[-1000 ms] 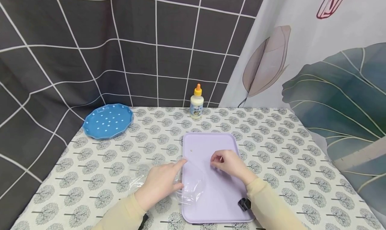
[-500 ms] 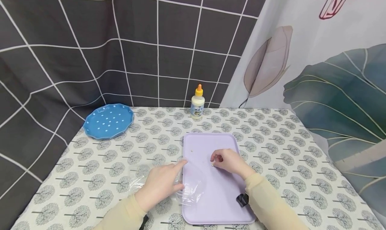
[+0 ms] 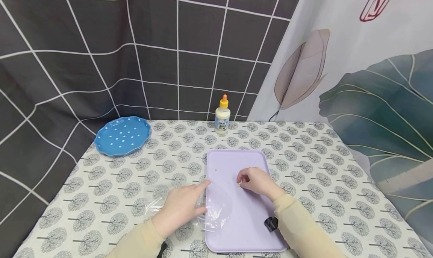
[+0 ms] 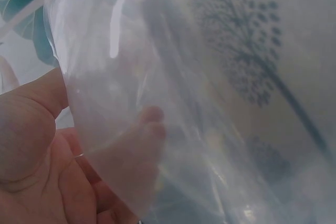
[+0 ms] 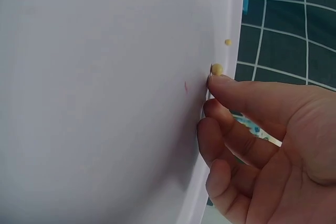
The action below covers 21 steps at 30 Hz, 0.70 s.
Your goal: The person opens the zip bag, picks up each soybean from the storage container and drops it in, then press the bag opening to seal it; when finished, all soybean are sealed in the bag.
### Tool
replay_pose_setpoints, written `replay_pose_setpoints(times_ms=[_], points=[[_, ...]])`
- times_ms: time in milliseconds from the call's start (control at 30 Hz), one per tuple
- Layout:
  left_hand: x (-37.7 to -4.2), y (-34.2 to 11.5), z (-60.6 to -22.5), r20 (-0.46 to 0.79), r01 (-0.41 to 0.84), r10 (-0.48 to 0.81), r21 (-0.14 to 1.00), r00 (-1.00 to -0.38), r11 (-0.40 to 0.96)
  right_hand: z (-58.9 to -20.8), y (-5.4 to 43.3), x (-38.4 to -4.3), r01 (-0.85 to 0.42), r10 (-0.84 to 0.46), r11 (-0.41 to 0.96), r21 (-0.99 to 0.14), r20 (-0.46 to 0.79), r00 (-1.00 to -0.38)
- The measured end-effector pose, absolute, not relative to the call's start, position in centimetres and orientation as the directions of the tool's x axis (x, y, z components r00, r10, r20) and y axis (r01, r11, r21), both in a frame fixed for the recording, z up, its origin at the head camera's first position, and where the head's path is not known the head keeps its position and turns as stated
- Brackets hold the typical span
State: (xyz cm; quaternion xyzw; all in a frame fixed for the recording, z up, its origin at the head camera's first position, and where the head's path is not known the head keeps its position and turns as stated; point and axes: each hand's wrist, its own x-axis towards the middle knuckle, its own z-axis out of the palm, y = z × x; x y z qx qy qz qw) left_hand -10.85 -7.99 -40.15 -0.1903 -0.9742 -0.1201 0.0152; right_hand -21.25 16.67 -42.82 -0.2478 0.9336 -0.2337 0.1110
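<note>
In the head view my right hand is over the pale purple tray. Its thumb and forefinger pinch a small round yellowish bean at their tips. A second, smaller yellowish bit lies on the tray, and shows near the left rim in the head view. My left hand rests at the tray's left side on a clear plastic bag, thumb and forefinger spread apart. In the left wrist view, fingers show through the clear film, which covers much of the picture.
A blue plate with white dots stands at the back left. Behind the tray stands a glue-like bottle with a yellow cap and orange tip. Dark checked cloth hangs behind the tree-patterned tablecloth.
A bean has come into sight at the right hand's fingertips, where none showed a second ago. The right wrist has shifted slightly left. The left hand and bag stay almost still.
</note>
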Motion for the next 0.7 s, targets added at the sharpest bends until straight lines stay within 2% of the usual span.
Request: replay_pose_setpoints(times_ms=[233, 433, 700], points=[[-10.8, -8.1, -40.2, 0.079, 0.371, 0.363, 0.230, -0.928, 0.899, -42.7, 16.6, -21.1, -0.399, -0.500, 0.780, -0.483, -0.098, -0.860], [-10.8, -8.0, -40.3, 0.064, 0.364, 0.359, 0.233, -0.931, 0.902, -42.3, 16.9, -20.6, -0.367, -0.476, 0.762, -0.534, -0.076, -0.876], [-10.8, -8.0, -40.3, 0.080, 0.371, 0.363, 0.234, -0.928, 0.899, -41.3, 16.5, -19.0, -0.428, -0.557, 0.681, -0.595, -0.040, -0.830]])
